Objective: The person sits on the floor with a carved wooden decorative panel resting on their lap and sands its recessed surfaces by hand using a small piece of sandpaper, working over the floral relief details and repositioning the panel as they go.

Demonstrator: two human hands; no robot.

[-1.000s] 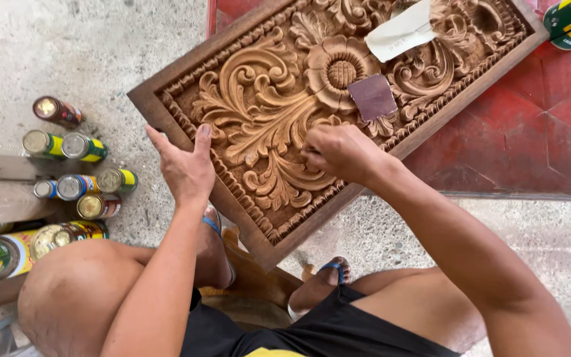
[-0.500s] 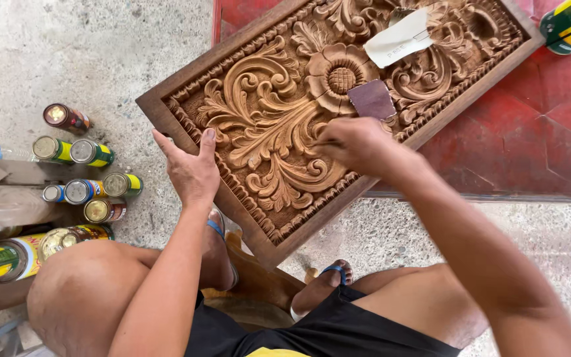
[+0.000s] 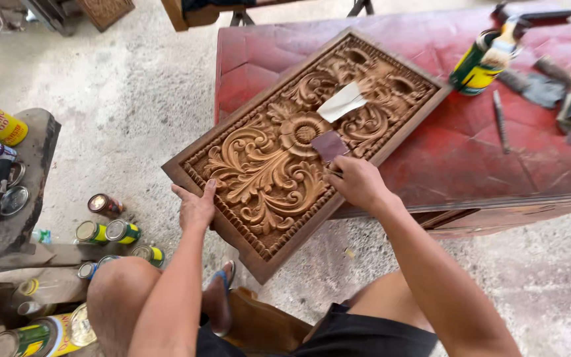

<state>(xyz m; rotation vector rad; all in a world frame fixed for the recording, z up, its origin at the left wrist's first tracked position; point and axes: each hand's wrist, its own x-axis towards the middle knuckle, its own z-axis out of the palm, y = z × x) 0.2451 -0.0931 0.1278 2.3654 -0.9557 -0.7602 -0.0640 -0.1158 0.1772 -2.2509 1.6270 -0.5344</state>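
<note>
Carved wooden panel (image 3: 279, 158), brown with floral scrollwork, lying tilted across mid-frame, upper end resting on red desk (image 3: 470, 152).
</note>
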